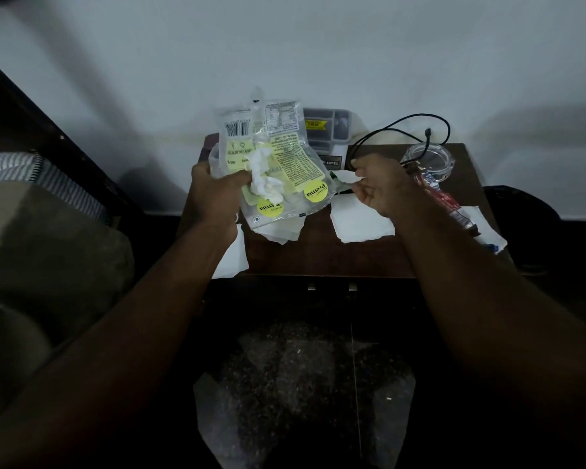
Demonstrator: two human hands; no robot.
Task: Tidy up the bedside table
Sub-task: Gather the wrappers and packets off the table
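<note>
My left hand (217,194) grips clear plastic packets with yellow labels (285,154) together with a crumpled white tissue (264,181), held above the left part of the brown bedside table (322,255). My right hand (383,187) is closed over the table's middle, pinching the edge of a torn white paper piece (347,177) next to the packets. More white paper (362,221) lies flat under that hand.
A black cable (403,130) loops at the back over a glass ashtray (430,160). A red wrapper (450,204) lies at the right. A grey box (325,128) leans on the wall. The bed (41,231) is at the left.
</note>
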